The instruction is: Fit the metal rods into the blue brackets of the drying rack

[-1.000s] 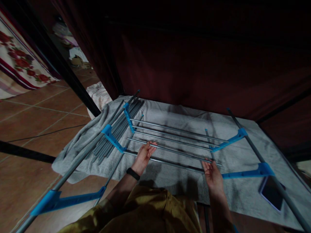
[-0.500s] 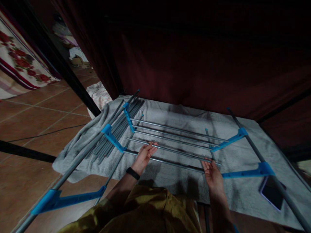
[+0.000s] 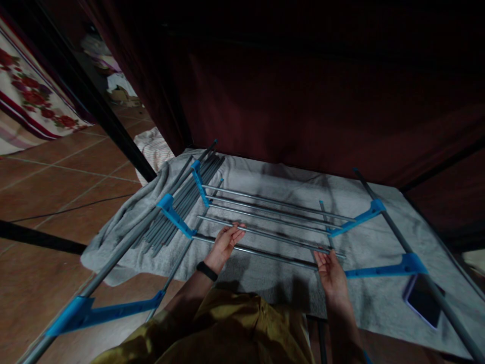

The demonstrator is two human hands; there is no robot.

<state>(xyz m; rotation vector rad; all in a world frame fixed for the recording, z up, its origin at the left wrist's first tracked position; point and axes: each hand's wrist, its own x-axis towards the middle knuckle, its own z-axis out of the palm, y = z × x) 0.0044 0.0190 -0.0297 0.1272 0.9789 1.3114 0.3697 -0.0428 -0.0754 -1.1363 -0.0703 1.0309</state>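
My left hand [image 3: 226,240] and my right hand [image 3: 329,268] both pinch one thin metal rod [image 3: 278,235], the left near its middle-left and the right close to its right end. The rod runs crosswise, its two ends apart from any bracket. Just below it, another rod [image 3: 273,258] joins the front left blue bracket [image 3: 176,216] and passes behind my hands toward the front right blue bracket [image 3: 386,268]. Several more rods [image 3: 265,214] span from the rear left blue bracket [image 3: 200,183] toward the rear right blue bracket [image 3: 358,219].
A bundle of loose grey tubes [image 3: 178,212] lies on the grey blanket [image 3: 265,174] at the left. Long side poles [image 3: 117,258] slope along both sides. A phone [image 3: 423,299] rests under the right pole. Dark red fabric [image 3: 284,101] hangs behind; tiled floor [image 3: 45,197] is at the left.
Hardly anything differs. Both hands keep the same hold on the rod, and the view shifts only slightly.
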